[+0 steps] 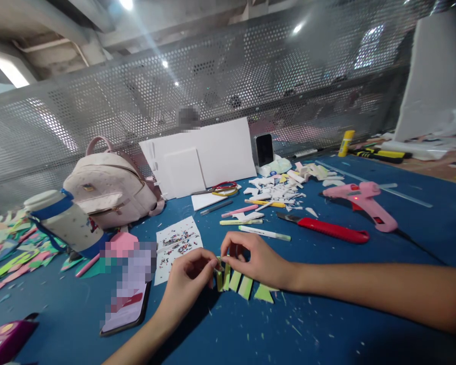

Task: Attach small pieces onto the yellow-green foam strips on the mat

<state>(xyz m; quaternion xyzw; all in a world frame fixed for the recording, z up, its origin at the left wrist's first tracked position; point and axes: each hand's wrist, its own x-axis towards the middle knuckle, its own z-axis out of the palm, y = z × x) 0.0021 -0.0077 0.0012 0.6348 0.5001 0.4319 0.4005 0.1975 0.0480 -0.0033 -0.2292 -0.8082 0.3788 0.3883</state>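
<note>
Both of my hands meet over a row of small light-green foam pieces (240, 285) on the blue table (251, 334). My left hand (188, 281) pinches one end of a green piece with thumb and fingertips. My right hand (256, 258) curls over the same row, its fingertips pressed onto the pieces beside the left hand's fingers. A green triangle (264, 293) lies just under my right wrist.
A red utility knife (327, 229), a pink glue gun (365, 202), pens, white scraps and white boards (205, 157) lie beyond the hands. A phone (127, 304), a printed sheet (177, 246), a bottle (64, 220), a backpack (110, 185) and coloured offcuts sit to the left.
</note>
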